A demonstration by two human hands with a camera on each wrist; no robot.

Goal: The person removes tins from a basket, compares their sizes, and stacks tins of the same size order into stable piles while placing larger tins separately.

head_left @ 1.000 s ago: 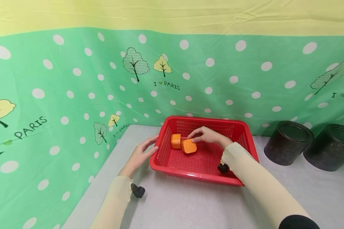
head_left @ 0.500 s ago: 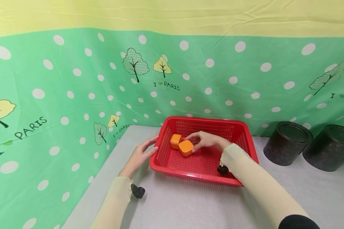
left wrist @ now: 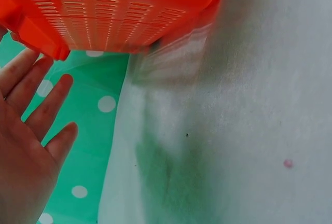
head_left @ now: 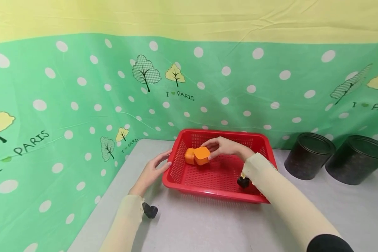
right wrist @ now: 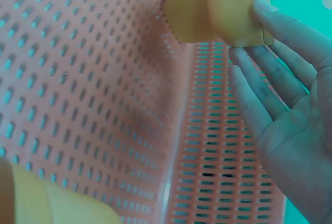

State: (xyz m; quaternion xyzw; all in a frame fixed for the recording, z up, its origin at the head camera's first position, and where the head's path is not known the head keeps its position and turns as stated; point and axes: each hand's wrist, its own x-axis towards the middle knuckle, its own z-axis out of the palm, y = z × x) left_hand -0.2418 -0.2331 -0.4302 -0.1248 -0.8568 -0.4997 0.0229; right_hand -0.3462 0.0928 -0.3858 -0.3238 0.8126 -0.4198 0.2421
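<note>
A red perforated plastic basket (head_left: 208,192) stands on the table. Inside, my right hand (head_left: 226,146) pinches a small orange lidded box (head_left: 202,154) with rounded corners. The thumb lies on its lid side in the right wrist view, the other fingers below and behind. A second orange box (head_left: 189,156) sits just left of it in the basket, partly hidden by the held box. My left hand (head_left: 149,172) is at the basket's left rim, fingertips against the outside, fingers spread and nearly straight. In the left wrist view its palm (left wrist: 26,156) holds nothing.
Two dark cylindrical cans with lids, a nearer one (head_left: 309,155) and another (head_left: 356,159), stand right of the basket. A green dotted cloth (head_left: 226,84) hangs behind and to the left. The grey table (head_left: 208,227) extends in front.
The held orange box has turned in my right hand and risen slightly toward the back, overlapping the second box. My left hand stays at the rim. The head view has shifted slightly.
</note>
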